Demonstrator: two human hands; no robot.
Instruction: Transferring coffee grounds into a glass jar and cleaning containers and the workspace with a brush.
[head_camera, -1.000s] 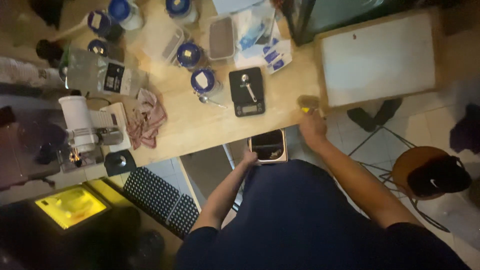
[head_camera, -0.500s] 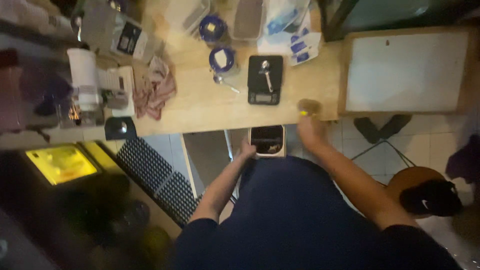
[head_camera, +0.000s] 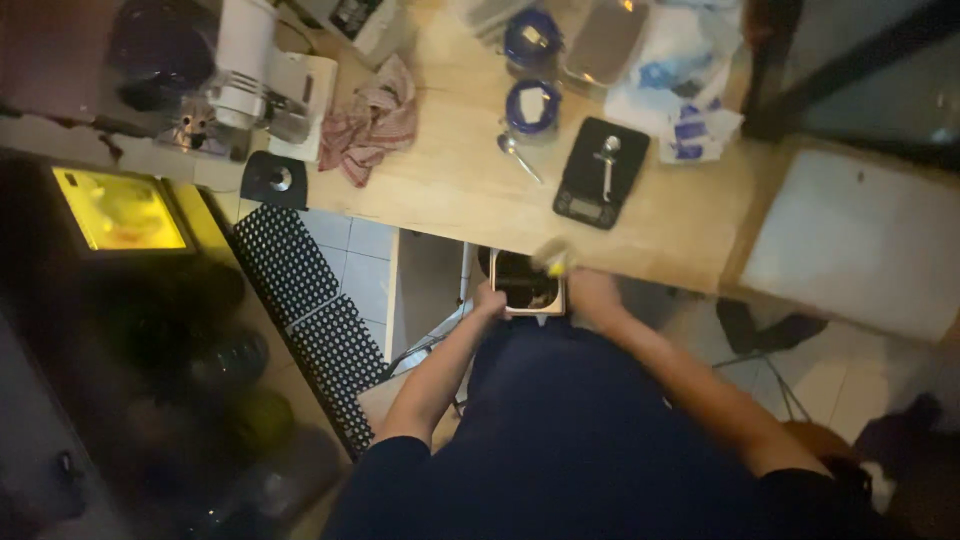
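Note:
My left hand (head_camera: 489, 299) grips the left side of a small square container (head_camera: 527, 285) with a dark inside, held just below the front edge of the wooden table (head_camera: 470, 185). My right hand (head_camera: 590, 289) is at the container's right side, its fingers closed on a small yellowish object (head_camera: 555, 262) right over the container's rim. A black digital scale (head_camera: 601, 173) with a metal spoon (head_camera: 606, 160) lying on it sits on the table just beyond my hands.
Two blue-rimmed round tubs (head_camera: 530, 104) and a second spoon (head_camera: 518, 156) lie left of the scale. A crumpled reddish cloth (head_camera: 374, 122), a white grinder (head_camera: 244, 70), plastic bags (head_camera: 680, 90), a white board (head_camera: 860, 240) at right, black perforated mats (head_camera: 310, 310) on the floor.
My right hand has come off the table edge with the yellowish object and moved left to the container. The view has shifted, with the table now higher in the picture.

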